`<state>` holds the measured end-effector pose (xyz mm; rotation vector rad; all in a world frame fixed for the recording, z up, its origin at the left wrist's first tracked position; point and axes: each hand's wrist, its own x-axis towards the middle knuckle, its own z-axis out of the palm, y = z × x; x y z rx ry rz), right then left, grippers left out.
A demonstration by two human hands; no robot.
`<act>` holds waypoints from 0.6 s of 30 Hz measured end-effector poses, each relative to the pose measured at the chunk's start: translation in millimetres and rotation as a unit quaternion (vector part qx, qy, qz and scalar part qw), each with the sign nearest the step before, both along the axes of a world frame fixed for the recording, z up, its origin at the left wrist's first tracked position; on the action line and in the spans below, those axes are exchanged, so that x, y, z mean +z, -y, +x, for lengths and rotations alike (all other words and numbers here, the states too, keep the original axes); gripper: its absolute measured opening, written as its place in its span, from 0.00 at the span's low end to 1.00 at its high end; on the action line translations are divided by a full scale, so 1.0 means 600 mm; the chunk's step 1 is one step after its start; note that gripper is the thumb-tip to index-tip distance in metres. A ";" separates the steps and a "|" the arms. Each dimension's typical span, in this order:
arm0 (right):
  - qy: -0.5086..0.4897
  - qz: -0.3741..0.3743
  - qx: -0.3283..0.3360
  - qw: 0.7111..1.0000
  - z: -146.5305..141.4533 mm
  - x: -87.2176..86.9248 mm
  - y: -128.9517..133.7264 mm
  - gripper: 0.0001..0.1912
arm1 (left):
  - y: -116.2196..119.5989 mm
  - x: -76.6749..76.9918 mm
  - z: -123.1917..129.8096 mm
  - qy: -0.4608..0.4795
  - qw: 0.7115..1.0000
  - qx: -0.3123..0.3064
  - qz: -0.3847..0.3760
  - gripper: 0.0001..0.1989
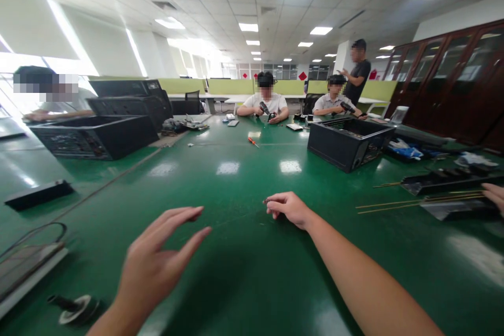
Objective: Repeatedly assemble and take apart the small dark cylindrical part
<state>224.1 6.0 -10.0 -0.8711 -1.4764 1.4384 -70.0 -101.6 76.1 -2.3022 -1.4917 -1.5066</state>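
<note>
The broad green table [236, 181] in front of me is slick enough to throw back the lights, so anything dropped could skid. Two open computer cases stand well beyond my hands, the left case [98, 134] and the right case [334, 143]; a loose bit flicked hard might be lost among them. Thin rods [386, 205] jut toward my right arm, near another person's hand [496, 197]; a wide elbow swing could knock them. My left hand [155, 252] is spread, thumb apart from fingers, with nothing visible between. My right hand [289, 207] pinches a small dark piece [265, 201] at thumb and forefinger, near the tabletop; whether it touches, I can't tell. Only its tip shows, so my grip looks shallow: a slight twist or too much squeeze could shoot it out.
</note>
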 end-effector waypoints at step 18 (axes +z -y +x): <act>-0.139 -0.115 0.078 0.981 0.014 0.008 -0.003 0.27 | -0.043 -0.002 0.071 0.041 0.992 -0.071 -0.100 0.10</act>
